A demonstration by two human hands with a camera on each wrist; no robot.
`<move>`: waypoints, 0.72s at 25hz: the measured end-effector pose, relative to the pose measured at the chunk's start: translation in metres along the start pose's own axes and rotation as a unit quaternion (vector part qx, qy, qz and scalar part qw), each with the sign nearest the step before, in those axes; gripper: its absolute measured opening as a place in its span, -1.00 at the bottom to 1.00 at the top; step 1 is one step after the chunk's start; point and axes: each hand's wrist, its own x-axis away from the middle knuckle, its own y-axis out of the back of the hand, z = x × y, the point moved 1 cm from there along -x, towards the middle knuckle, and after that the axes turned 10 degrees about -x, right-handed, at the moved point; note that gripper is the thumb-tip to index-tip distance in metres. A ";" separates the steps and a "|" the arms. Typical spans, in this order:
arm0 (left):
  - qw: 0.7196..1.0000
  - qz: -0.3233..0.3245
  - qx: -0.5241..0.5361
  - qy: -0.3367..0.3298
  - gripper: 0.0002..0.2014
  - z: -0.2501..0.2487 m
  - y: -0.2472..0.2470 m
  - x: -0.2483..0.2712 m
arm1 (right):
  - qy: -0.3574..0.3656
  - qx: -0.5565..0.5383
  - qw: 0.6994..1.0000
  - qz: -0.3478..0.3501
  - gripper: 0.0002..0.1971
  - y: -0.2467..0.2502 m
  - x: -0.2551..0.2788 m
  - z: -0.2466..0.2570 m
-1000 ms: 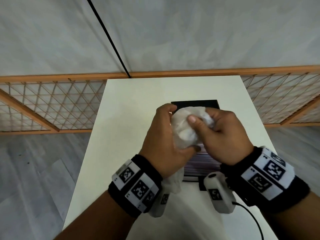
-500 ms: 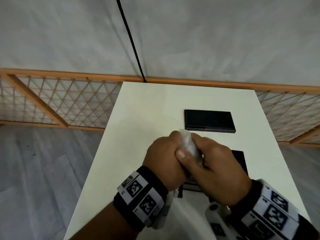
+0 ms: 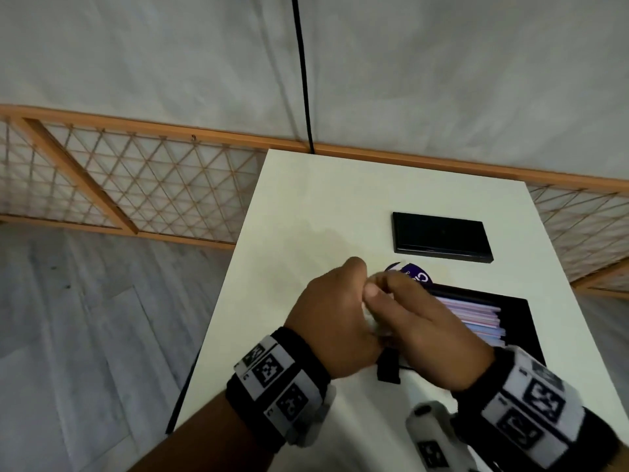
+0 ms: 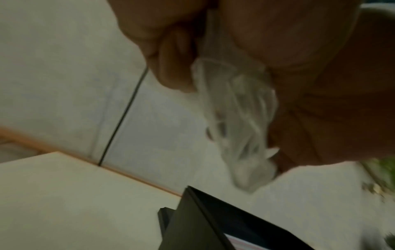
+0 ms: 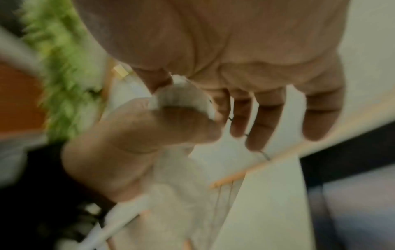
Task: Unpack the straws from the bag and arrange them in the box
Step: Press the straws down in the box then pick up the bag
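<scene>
Left hand [image 3: 335,320] and right hand [image 3: 423,330] pressed together in front of the body, knuckles up, fingers of both curled and pinching a crumpled clear bag [image 4: 239,121] between them, forearms converging, each wrist wrapped in a marker-printed band.

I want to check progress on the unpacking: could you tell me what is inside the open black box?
Pink and purple straws lie side by side in the box. The right hand covers its left part, so what lies there is hidden.

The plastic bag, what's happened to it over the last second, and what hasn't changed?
The bag has been scrunched from a loose white wad into a tight ball, nearly hidden between the left hand and right hand, which closed together. Both hands still grip it; the straws remain in the box.
</scene>
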 end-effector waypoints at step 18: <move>0.988 0.094 -0.081 0.092 -0.68 -0.016 -0.002 0.059 | 0.125 0.082 0.989 -0.013 -0.61 -0.033 0.065 -0.026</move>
